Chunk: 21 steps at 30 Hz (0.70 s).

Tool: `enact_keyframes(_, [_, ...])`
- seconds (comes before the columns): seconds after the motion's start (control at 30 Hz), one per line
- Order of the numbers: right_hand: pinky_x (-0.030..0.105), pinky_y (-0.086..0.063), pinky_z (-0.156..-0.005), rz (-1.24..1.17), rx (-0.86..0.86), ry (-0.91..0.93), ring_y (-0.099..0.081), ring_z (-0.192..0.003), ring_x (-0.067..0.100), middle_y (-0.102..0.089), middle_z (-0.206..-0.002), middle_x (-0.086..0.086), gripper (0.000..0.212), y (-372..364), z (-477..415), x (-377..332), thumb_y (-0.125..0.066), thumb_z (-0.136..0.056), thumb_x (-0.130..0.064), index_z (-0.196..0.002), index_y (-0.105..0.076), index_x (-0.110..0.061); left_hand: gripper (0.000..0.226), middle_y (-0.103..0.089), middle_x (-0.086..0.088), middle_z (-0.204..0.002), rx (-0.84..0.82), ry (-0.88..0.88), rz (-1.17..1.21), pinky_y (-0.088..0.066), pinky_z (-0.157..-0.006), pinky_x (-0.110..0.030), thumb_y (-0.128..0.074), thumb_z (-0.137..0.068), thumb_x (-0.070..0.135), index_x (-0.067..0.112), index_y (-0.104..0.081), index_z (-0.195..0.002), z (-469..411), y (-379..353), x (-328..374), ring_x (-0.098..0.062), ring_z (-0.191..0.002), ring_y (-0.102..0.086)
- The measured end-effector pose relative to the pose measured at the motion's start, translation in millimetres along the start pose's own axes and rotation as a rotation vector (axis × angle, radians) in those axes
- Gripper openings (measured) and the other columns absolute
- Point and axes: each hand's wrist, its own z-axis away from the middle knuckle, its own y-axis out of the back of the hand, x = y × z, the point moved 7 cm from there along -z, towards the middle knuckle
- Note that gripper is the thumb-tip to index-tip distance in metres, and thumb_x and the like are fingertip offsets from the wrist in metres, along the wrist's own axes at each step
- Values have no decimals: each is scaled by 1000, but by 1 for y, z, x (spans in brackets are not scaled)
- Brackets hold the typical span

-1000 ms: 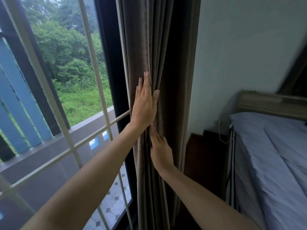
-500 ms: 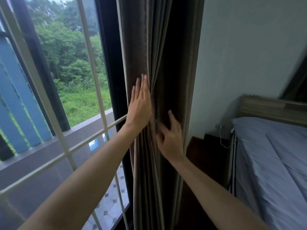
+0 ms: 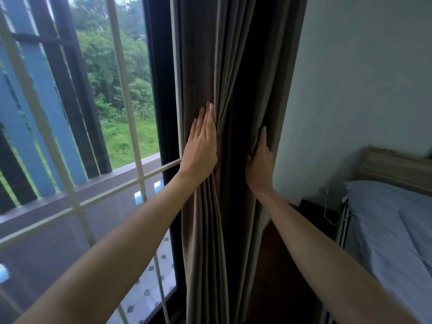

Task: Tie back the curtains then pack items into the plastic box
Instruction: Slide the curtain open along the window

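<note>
At centre frame, gathered curtain [image 3: 231,160] hanging with long axis twelve to six, flanked by left hand [image 3: 201,150] flat and open at its nine o'clock edge, right hand [image 3: 259,164] partly curled round folds at three, equally near.

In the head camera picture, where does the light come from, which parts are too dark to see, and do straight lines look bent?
Head view: daylight enters through the window on the left; the deep fold of the curtain between the left hand and right hand is nearly black, without detail; the white window bars bow from wide-angle distortion; the picture is slightly soft overall.
</note>
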Motion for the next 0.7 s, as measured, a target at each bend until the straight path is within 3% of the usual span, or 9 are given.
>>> enact_keyframes(0.07, [38,-52,-92,36,-36,21,-56,-101,20,-57,-119,8,78,-6,8,8,-53,-91,3,-154,-14,-22,82,-1,-12,-160,18,2,-11,0,-120,-32,-32,-80,-16,3,8,-149,0,-2,2,-22,-148,3])
enact_keyframes(0.1, [29,-52,-85,34,-62,33,-55,-93,15,-55,-116,7,74,-8,15,9,-51,-92,4,-154,-19,-22,82,-2,-12,-160,27,4,-16,0,-120,-33,-32,-80,-17,3,8,-149,0,-3,3,-21,-148,3])
enact_keyframes(0.2, [4,-40,-62,-9,-169,80,-46,-70,0,-49,-115,3,68,-16,43,11,-50,-94,1,-152,-24,-24,84,-2,-11,-160,43,23,-18,0,-121,-33,-33,-79,-18,4,7,-149,1,-5,6,-21,-148,3])
enact_keyframes(0.27, [1,-41,-69,-78,-260,66,-49,-79,-6,-47,-121,-4,65,-27,64,18,-51,-96,-6,-151,-26,-30,86,0,-12,-160,34,30,-22,1,-121,-33,-34,-77,-18,4,8,-150,1,-7,11,-21,-148,4])
enact_keyframes(0.33, [14,-47,-94,-168,-325,48,-53,-105,-4,-49,-134,-7,62,-38,80,22,-55,-95,-11,-148,-30,-33,88,1,-11,-160,26,36,-37,2,-120,-31,-34,-76,-18,5,9,-149,1,-10,14,-21,-148,4])
enact_keyframes(0.4, [30,-46,-105,-206,-354,107,-53,-122,7,-47,-145,-3,62,-47,90,20,-57,-93,-10,-148,-34,-30,87,0,-11,-160,26,37,-41,2,-120,-32,-33,-76,-18,5,9,-149,1,-11,15,-21,-148,3])
enact_keyframes(0.53, [26,-54,-90,-109,-363,170,-66,-101,18,-32,-156,8,70,-51,103,14,-56,-93,-6,-152,-25,-26,85,0,-12,-160,28,37,-30,-1,-121,-34,-32,-77,-17,5,7,-150,0,-12,16,-21,-148,2])
enact_keyframes(0.7, [31,-48,-98,11,-389,194,-51,-126,28,-31,-156,10,82,-57,124,17,-55,-92,-4,-154,-9,-31,66,-4,-10,-161,31,31,0,0,-120,-30,-34,-96,-1,5,3,-151,-3,-17,12,-18,-148,0])
